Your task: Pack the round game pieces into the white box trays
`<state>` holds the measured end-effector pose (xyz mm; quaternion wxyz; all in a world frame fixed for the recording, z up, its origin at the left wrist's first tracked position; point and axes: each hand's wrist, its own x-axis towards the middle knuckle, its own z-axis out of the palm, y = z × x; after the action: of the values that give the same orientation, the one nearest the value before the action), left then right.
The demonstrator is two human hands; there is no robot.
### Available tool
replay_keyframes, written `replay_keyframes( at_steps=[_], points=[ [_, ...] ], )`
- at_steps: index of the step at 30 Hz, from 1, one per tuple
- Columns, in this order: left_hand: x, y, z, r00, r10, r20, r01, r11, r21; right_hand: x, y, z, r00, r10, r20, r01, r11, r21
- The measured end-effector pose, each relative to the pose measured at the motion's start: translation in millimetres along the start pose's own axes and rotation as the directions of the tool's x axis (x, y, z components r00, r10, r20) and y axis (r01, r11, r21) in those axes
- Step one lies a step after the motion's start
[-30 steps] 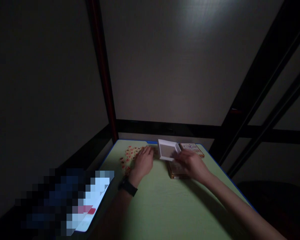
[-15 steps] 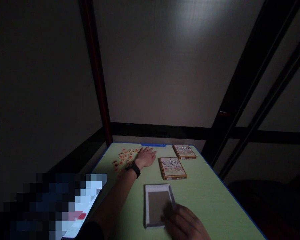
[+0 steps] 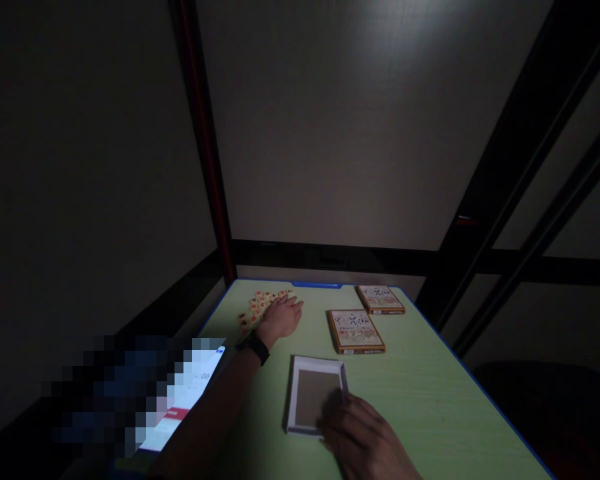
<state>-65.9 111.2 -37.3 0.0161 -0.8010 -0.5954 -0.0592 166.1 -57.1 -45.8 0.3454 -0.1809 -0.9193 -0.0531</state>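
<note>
My left hand (image 3: 281, 317) lies flat with fingers stretched out over a pile of small pale tiles with red marks (image 3: 256, 305) at the far left of the green table (image 3: 420, 400). A dark watch sits on that wrist. My right hand (image 3: 363, 437) rests on the near right corner of a shallow white box tray (image 3: 314, 400) lying open side up near me; its fingers are bent over the rim. Two flat orange-edged printed boxes lie beyond: one (image 3: 356, 331) in the middle, one (image 3: 379, 299) at the far edge.
A lit phone screen (image 3: 185, 400) sits at the table's left edge beside a blurred patch. Dark frame posts (image 3: 205, 147) rise behind the table against a pale wall. The room is dim. A blue rim runs round the table.
My right hand carried the white tray from above the middle box down to the table near me. My left hand stayed flat on the tiles, sliding slightly.
</note>
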Motion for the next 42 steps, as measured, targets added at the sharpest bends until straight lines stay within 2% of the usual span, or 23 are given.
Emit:
replay_keyframes(
  at_steps=[4, 11, 14, 17, 20, 23, 26, 28, 30, 35, 42],
  points=[
    [-5, -3, 3.5, 0.999, 0.001, -0.048, -0.001, 1.000, 0.016, 5, 0, 0, 0.999, 0.007, 0.048, -0.009, 0.998, 0.057],
    [-4, 0, 0.8, 0.998, -0.026, -0.064, 0.029, 0.998, 0.047, 18, 12, 5, 0.977, 0.144, 0.159, -0.154, 0.986, 0.058],
    [-7, 3, -2.6, 0.988, 0.016, -0.154, -0.012, 1.000, 0.025, 22, 13, 6, 0.965, 0.176, 0.193, -0.186, 0.982, 0.033],
    [-18, 8, -10.1, 0.958, 0.064, -0.279, -0.077, 0.996, -0.037, 27, 17, 0, 0.958, 0.183, 0.220, -0.200, 0.978, 0.060],
    [-36, 18, -20.4, 0.930, 0.091, -0.356, -0.137, 0.985, -0.105, 37, 37, -10, 0.945, 0.243, 0.218, -0.268, 0.959, 0.094],
    [-55, 31, -26.1, 0.945, 0.098, -0.313, -0.152, 0.976, -0.154, 48, 73, -13, 0.906, 0.372, 0.201, -0.366, 0.928, -0.067],
    [-68, 42, -23.5, 0.959, 0.073, -0.275, -0.134, 0.968, -0.212, 52, 105, -5, 0.808, 0.514, 0.289, -0.448, 0.853, -0.267],
    [-73, 46, -19.5, 0.969, 0.065, -0.239, -0.126, 0.960, -0.249, 49, 117, 3, 0.752, 0.559, 0.350, -0.469, 0.826, -0.312],
    [-75, 49, -15.9, 0.975, 0.073, -0.211, -0.131, 0.953, -0.274, 45, 122, 9, 0.722, 0.582, 0.375, -0.483, 0.811, -0.329],
    [-76, 53, -10.9, 0.979, 0.108, -0.175, -0.160, 0.936, -0.315, 42, 121, 15, 0.710, 0.600, 0.370, -0.487, 0.797, -0.358],
    [-77, 60, -3.3, 0.967, 0.171, -0.190, -0.228, 0.914, -0.336, 50, 127, 23, 0.730, 0.595, 0.335, -0.490, 0.798, -0.350]
  ],
)
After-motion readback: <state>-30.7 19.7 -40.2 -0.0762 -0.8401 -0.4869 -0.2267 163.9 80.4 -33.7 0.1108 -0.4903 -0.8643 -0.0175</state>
